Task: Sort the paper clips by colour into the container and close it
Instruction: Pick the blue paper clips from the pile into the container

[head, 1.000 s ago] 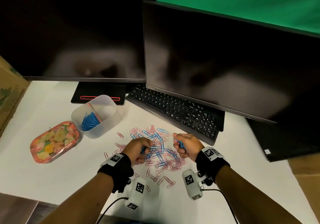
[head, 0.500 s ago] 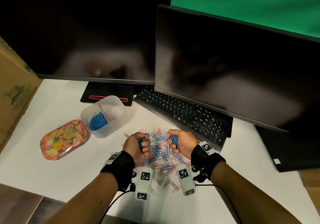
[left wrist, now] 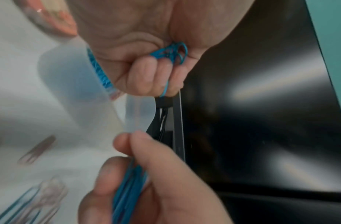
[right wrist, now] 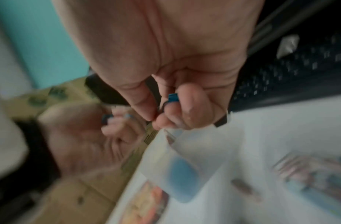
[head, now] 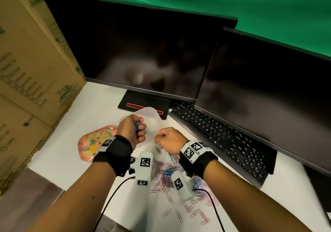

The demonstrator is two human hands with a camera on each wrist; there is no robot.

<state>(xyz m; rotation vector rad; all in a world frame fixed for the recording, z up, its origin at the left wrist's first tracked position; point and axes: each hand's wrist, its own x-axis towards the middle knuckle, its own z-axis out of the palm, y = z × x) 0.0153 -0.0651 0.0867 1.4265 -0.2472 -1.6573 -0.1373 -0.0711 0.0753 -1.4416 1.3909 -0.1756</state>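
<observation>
A translucent white container (head: 152, 114) stands in front of the left monitor's stand, with blue clips inside (left wrist: 100, 74). My left hand (head: 138, 130) hovers over its left part, its fingers curled round a bunch of blue paper clips (left wrist: 171, 53). My right hand (head: 161, 138) is at the container's near right rim and pinches more blue clips (right wrist: 172, 97). A mixed pile of pink and blue clips (head: 166, 178) lies on the white desk under my wrists. The container's flowery lid (head: 93, 142) lies to the left.
Two dark monitors (head: 143, 52) stand behind, and a black keyboard (head: 223, 138) lies to the right. A cardboard box (head: 32, 70) walls off the left side. Loose pink clips (head: 179, 215) lie near the desk's front edge.
Both hands have lifted off the pile with blue clips and moved left and away to the container. The head view has swung to the left.
</observation>
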